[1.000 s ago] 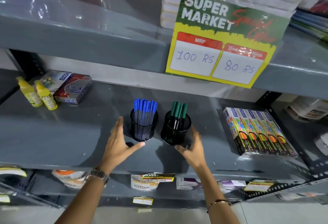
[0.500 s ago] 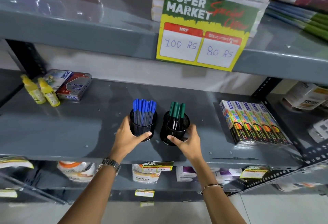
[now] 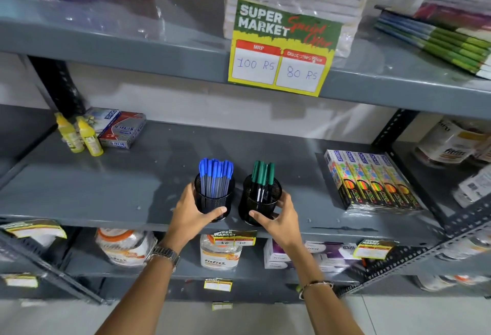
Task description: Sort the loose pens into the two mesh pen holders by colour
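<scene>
Both hands have closed in since a second ago, when they were open and apart from the holders; now each one wraps a holder. At the left of the frame, two yellow bottles [image 3: 79, 135] stand on the grey shelf [image 3: 106, 191] beside a red and blue box [image 3: 122, 129]. Near the centre, the left hand [image 3: 190, 214] grips the left mesh holder [image 3: 214, 202], with the thumb across its front. This holder contains the blue pens [image 3: 215, 175], standing upright. Just beside it, touching or almost touching, is the right mesh holder [image 3: 261, 203] with the green pens [image 3: 263, 174]. The right hand [image 3: 279, 219] grips it from the right side. At the right of the frame, a pack of colourful boxes [image 3: 372, 179] lies on the same shelf. Above the centre hangs a price sign [image 3: 283, 48] with 100 RS and 80 RS.
</scene>
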